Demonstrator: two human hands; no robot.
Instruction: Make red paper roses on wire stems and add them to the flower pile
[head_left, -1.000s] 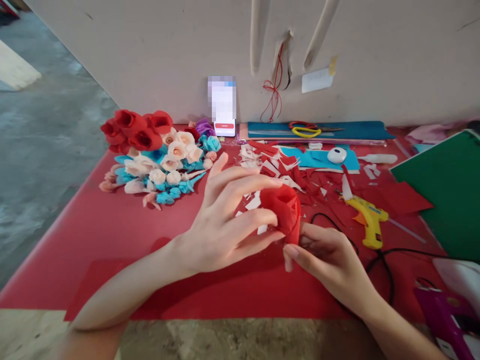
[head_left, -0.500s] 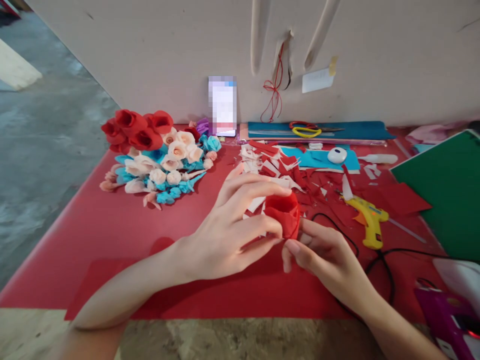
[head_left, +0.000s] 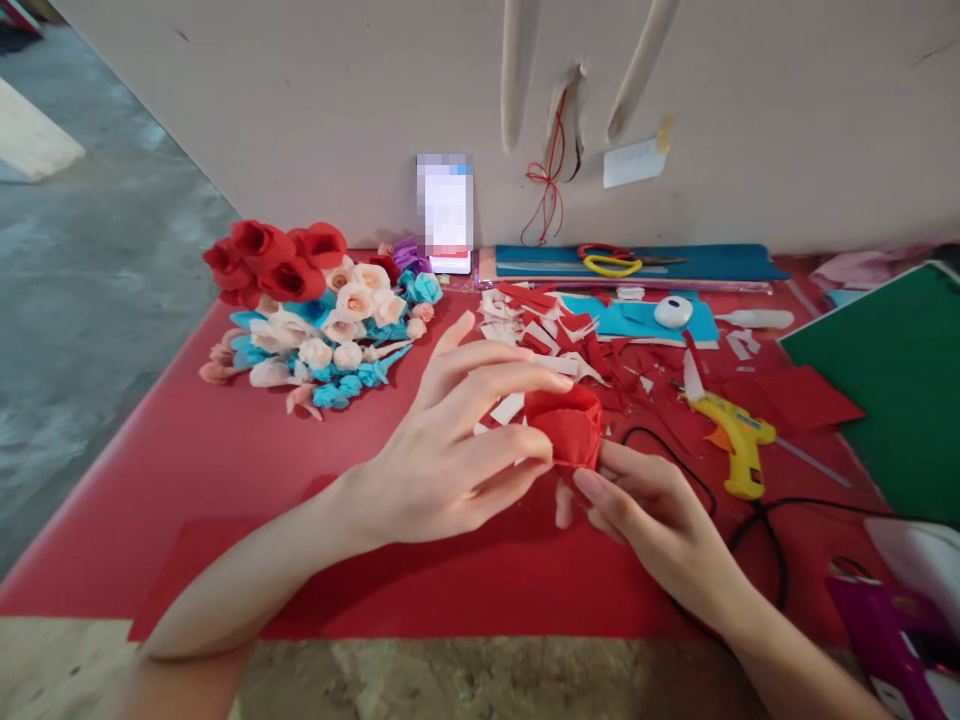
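Between my hands, above the red tabletop, is a red paper flower [head_left: 568,430] shaped like a small cup with its mouth tilted up. My left hand [head_left: 465,440] grips its left side, with the thumb low and the fingers along the rim. My right hand [head_left: 645,500] pinches its lower right edge between thumb and fingers. Its base is partly hidden by the fingers. Behind the flower lie red and white paper scraps [head_left: 536,335]. To the right of my right hand rests a yellow glue gun [head_left: 742,440] with a glue stick in its back.
Finished red, white and blue paper flowers [head_left: 345,325] are heaped at the back left. A phone [head_left: 445,212] leans on the wall. Scissors [head_left: 613,262] lie on blue paper. A green board [head_left: 892,390] stands right, and a black cable [head_left: 776,560] crosses the table's right side.
The flower has turned a little in my fingers, so more of its front petal faces me. Both hands have shifted slightly while keeping their hold.
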